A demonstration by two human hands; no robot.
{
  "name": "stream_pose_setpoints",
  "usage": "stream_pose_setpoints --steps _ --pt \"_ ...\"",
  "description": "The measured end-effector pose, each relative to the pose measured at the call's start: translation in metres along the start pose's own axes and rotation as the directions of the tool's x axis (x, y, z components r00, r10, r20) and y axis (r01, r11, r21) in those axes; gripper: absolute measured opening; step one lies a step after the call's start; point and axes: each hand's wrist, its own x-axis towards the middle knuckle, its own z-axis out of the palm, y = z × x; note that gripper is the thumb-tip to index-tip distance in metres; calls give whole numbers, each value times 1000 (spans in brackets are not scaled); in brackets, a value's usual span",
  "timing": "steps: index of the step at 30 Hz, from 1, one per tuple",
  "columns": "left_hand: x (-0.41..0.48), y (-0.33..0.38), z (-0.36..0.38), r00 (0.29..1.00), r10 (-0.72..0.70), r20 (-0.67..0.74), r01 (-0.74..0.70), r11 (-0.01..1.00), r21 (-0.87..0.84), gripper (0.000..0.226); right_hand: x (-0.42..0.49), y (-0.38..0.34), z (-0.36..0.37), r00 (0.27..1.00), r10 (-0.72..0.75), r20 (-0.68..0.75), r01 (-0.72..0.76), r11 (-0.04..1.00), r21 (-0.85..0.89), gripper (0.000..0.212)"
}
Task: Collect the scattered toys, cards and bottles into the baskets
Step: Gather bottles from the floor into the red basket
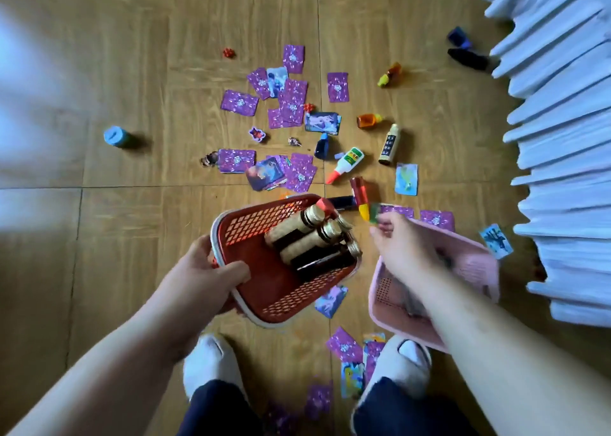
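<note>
**Q:** What is going on, reading from the left?

**A:** A person stands over a wooden floor [132, 237] strewn with small things. Far left, a blue cylinder [117, 137] lies alone. The left hand [211, 267] grips the rim of a red basket [251, 224], thumb inside, holding it tilted. The right hand [396, 240] hovers over a pink basket [479, 263] with its fingers curled. A small green piece [374, 214] sits at the fingertips, but blur hides whether it is pinched.

**Q:** Which step is this, and what comes next?

**A:** Judging by the litter, the gathering looks partway done. The next move probably calls for putting the green piece in the pink basket. After that, a forward reach to the things nearest the baskets.

**Q:** How many of each?

**A:** There are two baskets. At least three brown bottles [310, 240] with gold caps lie in the red basket. Roughly a dozen purple-backed cards [239, 102] show on the floor, plus several picture side up. Overlaps prevent an exact count. About nine loose bottles lie from mid-floor to the right, among them a glue bottle [344, 164].
</note>
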Motion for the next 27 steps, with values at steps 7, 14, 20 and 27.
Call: stream_pose_setpoints --steps 7,14,20,27 --pt "126 -61 3 999 29 46 -31 998 46 43 126 16 93 979 19 -201 -40 994 -104 38" --pt "167 -33 -24 979 152 136 -176 966 187 48 188 17 110 943 36 -331 -111 972 -209 40" --pt "178 3 -22 948 224 225 -280 923 263 33 172 8 75 940 -43 -339 20 997 -70 39" --pt "191 -7 -36 942 234 240 -296 916 272 24 87 -43 72 779 -614 -126 627 760 173 39"
